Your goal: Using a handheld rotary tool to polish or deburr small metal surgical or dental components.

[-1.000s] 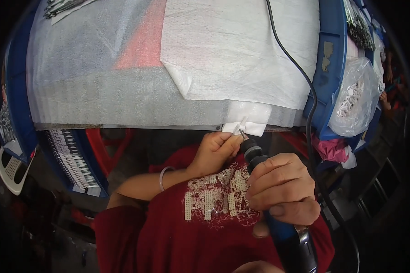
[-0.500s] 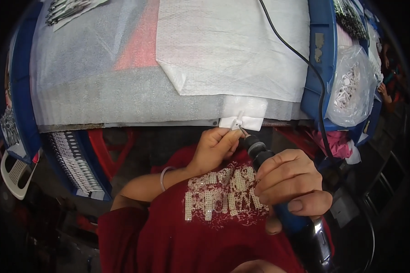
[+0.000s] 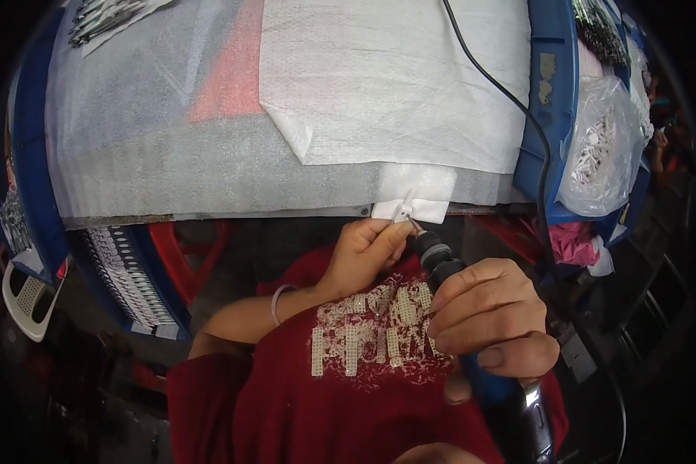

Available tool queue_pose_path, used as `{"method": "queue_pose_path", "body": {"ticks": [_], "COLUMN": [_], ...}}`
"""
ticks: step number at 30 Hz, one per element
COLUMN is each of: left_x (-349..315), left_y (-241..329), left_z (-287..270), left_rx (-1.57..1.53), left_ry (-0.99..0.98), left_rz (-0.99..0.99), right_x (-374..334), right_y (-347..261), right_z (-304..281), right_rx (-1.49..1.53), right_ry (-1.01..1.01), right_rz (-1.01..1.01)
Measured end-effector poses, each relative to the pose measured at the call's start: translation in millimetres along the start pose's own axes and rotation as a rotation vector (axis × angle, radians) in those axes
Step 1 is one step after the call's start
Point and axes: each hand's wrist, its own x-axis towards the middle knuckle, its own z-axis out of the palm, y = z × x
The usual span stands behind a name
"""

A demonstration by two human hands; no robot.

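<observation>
My left hand (image 3: 370, 246) pinches a small white plastic part (image 3: 401, 212) with a dark dot on it, at the table's near edge. The part rests against a white pad (image 3: 417, 182) that folds over this edge. My right hand (image 3: 493, 317) wraps round a blue and black electric screwdriver (image 3: 490, 379), held slanting up and to the left. Its thin metal bit (image 3: 417, 226) reaches the right side of the white part, close by my left fingertips. Whether the tip sits in a screw is too small to tell.
White foam sheeting (image 3: 394, 85) covers the table. A black cable (image 3: 510, 97) runs down its right side. On the right, a blue bin (image 3: 551, 116) stands beside a clear bag of small white parts (image 3: 597, 151). Dark slender pieces (image 3: 112, 19) lie far left; a blue tray of metallic parts (image 3: 135, 278) stands below.
The screwdriver and my right hand have shifted very slightly to the left. The bit stays at the white part, and my left hand keeps its pinch. The whole view has moved a little.
</observation>
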Motion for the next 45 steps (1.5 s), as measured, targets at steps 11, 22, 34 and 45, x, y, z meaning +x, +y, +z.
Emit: {"method": "queue_pose_path", "body": {"ticks": [11, 22, 34, 45], "left_x": [-1, -3, 1, 2], "left_y": [0, -1, -2, -5], "left_z": [-2, 0, 0, -5], "left_rx": [0.01, 0.061, 0.0, -0.008], "left_ry": [0.023, 0.065, 0.019, -0.032], "left_rz": [-0.001, 0.003, 0.009, 0.03], "right_x": [7, 9, 0, 4], "right_y": [-1, 4, -1, 5], "right_z": [1, -3, 2, 4], "right_rx": [0.001, 0.028, 0.159, 0.163], "right_ry": [-0.058, -0.064, 0.148, 0.135], "right_rz": [0.097, 0.04, -0.021, -0.033]}}
